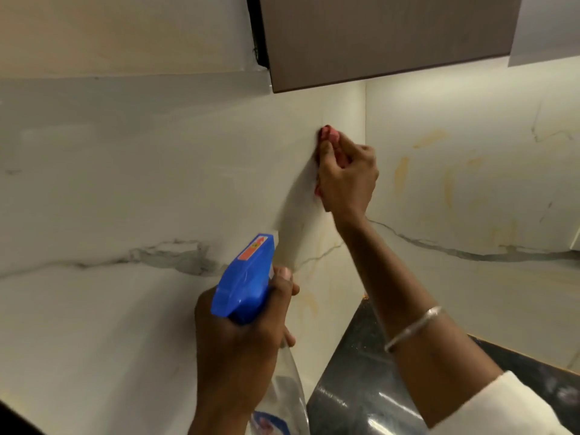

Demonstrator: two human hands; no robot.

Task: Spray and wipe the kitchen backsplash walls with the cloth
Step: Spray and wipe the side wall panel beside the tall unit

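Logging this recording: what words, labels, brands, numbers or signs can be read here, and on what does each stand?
Nothing reads clearly.
Orange sticker on the blue plastic spray head: an arrow shape, print too blurred.
Label on the clear plastic spray bottle in the left hand: blue and red print, too blurred.

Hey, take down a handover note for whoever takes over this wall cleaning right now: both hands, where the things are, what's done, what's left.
Left hand grips the spray bottle, nozzle towards the left wall.
Right hand presses the cloth on that wall, beside the corner, below the cabinet.
Done: wiping under way near the corner; how much is finished cannot be told.
Left: the right wall shows yellowish streaks, perhaps stains; spray and wipe it down to the counter.
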